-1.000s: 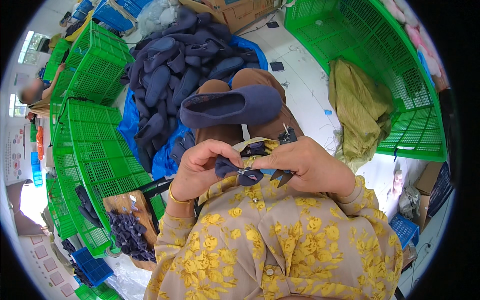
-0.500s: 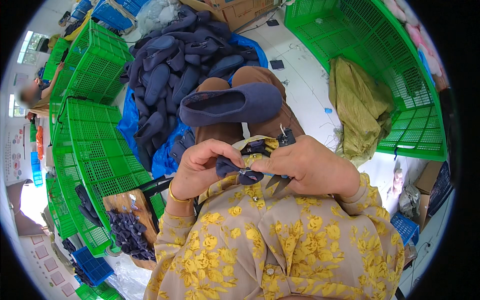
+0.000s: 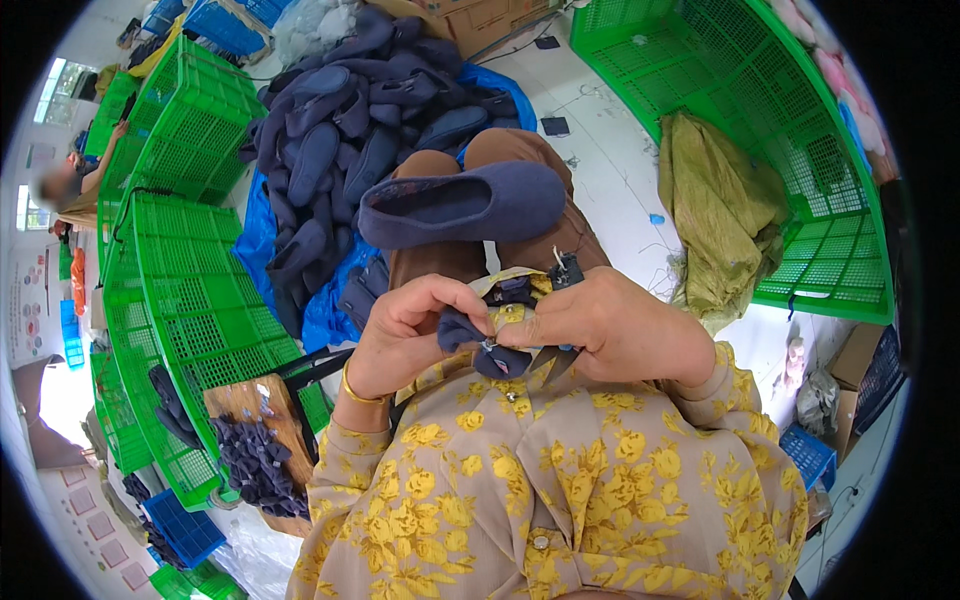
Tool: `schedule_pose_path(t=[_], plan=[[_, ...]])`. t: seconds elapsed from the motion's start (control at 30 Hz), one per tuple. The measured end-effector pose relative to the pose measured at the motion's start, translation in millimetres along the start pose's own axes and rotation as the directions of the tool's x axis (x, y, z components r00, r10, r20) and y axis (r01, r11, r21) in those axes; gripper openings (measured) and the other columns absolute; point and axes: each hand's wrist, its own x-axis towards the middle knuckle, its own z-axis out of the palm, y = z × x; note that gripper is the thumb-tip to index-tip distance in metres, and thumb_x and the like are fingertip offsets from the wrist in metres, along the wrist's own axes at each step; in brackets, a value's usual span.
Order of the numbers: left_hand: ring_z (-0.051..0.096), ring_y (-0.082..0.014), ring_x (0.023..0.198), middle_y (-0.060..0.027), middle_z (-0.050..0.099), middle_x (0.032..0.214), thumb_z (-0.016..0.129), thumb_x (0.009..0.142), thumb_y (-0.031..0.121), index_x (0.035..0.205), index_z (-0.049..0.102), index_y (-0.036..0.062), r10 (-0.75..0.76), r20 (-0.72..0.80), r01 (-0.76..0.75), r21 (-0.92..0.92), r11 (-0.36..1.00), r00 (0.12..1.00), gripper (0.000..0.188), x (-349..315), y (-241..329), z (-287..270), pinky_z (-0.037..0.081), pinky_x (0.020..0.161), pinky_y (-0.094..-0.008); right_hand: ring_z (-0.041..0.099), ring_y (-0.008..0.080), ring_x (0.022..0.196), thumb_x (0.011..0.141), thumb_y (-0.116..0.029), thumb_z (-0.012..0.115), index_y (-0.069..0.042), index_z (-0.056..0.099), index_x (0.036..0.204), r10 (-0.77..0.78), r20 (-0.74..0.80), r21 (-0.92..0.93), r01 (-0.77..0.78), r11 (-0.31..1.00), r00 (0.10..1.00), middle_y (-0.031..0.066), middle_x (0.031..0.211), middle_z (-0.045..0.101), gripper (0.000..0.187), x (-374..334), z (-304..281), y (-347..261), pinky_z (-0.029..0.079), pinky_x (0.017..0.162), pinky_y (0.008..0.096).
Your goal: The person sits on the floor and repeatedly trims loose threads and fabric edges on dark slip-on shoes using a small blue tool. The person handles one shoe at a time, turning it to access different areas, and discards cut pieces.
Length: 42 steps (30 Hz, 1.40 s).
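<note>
My left hand point(image 3: 402, 335) pinches a small navy fabric bow point(image 3: 500, 362) with a pale stitched spot at its middle. My right hand point(image 3: 612, 330) is closed round scissors; their dark metal blades point(image 3: 552, 368) point down beneath the palm. Its thumb and finger also press on the bow. Above that fist sticks out a dark wrapped piece point(image 3: 566, 270) with white thread ends; whether it belongs to the scissors I cannot tell. Across my knees lies a navy slip-on shoe point(image 3: 530, 205), its opening facing up. More dark fabric point(image 3: 512, 290) lies in my lap behind the fingers.
A heap of navy shoes point(image 3: 320, 165) lies on blue sheeting ahead. Green crates point(image 3: 205, 290) stand at left, and another green crate point(image 3: 830, 170) at right beside an olive sack point(image 3: 715, 210). Several bows point(image 3: 258, 465) rest on a wooden board point(image 3: 285, 405) at my left. Far left, a person point(image 3: 80, 190) is present.
The bow has tipped slightly downward between my fingers. My right hand has turned a little, and less of the scissor blades shows. The shoe stays on my knees.
</note>
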Motion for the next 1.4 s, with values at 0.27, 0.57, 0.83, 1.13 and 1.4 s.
schedule_pose_path(t=[0.27, 0.57, 0.83, 1.13, 1.4], plan=[[0.062, -0.0129, 0.094, -0.0053, 0.065, 0.099, 0.070, 0.079, -0.011, 0.101, 0.064, -0.0008, -0.161, -0.020, 0.161, -0.021, 0.987, 0.987, 0.025, -3.9, 1.8, 6.7, 0.050, 0.085, -0.0253, 0.068, 0.0321, 0.082, 0.065, 0.008, 0.063, -0.008, 0.069, 0.108, 0.061, 0.005, 0.016, -0.062, 0.998, 0.998, 0.0112, 0.088, 0.070, 0.046, -4.7, 8.3, 3.4, 0.054, 0.069, 0.0379], [0.060, -0.0085, 0.098, -0.0027, 0.064, 0.107, 0.064, 0.085, -0.010, 0.108, 0.063, -0.0018, -0.197, -0.001, 0.197, 0.009, 0.980, 0.980, 0.025, -6.2, -4.5, 7.7, 0.048, 0.087, -0.0227, 0.068, 0.0327, 0.087, 0.066, 0.011, 0.059, -0.005, 0.070, 0.109, 0.074, -0.064, 0.042, -0.071, 0.997, 0.995, 0.0132, 0.096, 0.071, 0.047, -9.5, 21.1, 11.0, 0.055, 0.077, 0.0381], [0.061, -0.0088, 0.097, -0.0032, 0.063, 0.106, 0.065, 0.090, -0.003, 0.111, 0.061, -0.0015, -0.235, 0.010, 0.235, -0.005, 0.972, 0.972, 0.022, -6.9, 1.9, 11.1, 0.051, 0.084, -0.0234, 0.068, 0.0324, 0.091, 0.064, 0.012, 0.057, -0.008, 0.068, 0.113, 0.109, -0.133, 0.141, -0.090, 0.986, 0.985, 0.0120, 0.100, 0.071, 0.054, -15.2, 27.9, 17.9, 0.054, 0.078, 0.0376], [0.063, -0.0106, 0.085, -0.0063, 0.064, 0.098, 0.061, 0.096, 0.005, 0.110, 0.058, -0.0010, -0.332, 0.113, 0.351, -0.326, 0.878, 0.936, 0.016, -17.6, -7.8, 18.0, 0.053, 0.075, -0.0242, 0.068, 0.0316, 0.093, 0.061, 0.011, 0.056, -0.009, 0.064, 0.118, 0.140, -0.097, 0.225, -0.116, 0.967, 0.985, 0.0111, 0.102, 0.071, 0.061, -31.0, 44.1, 23.8, 0.054, 0.079, 0.0363], [0.063, -0.0093, 0.080, -0.0059, 0.064, 0.094, 0.060, 0.096, 0.004, 0.108, 0.058, -0.0010, -0.330, 0.100, 0.345, -0.222, 0.912, 0.939, 0.014, -18.9, -9.8, 19.3, 0.053, 0.072, -0.0229, 0.068, 0.0315, 0.091, 0.060, 0.012, 0.058, -0.009, 0.063, 0.113, 0.174, -0.084, 0.269, -0.146, 0.952, 0.981, 0.0112, 0.100, 0.070, 0.057, -33.1, 50.9, 25.8, 0.054, 0.078, 0.0359]])
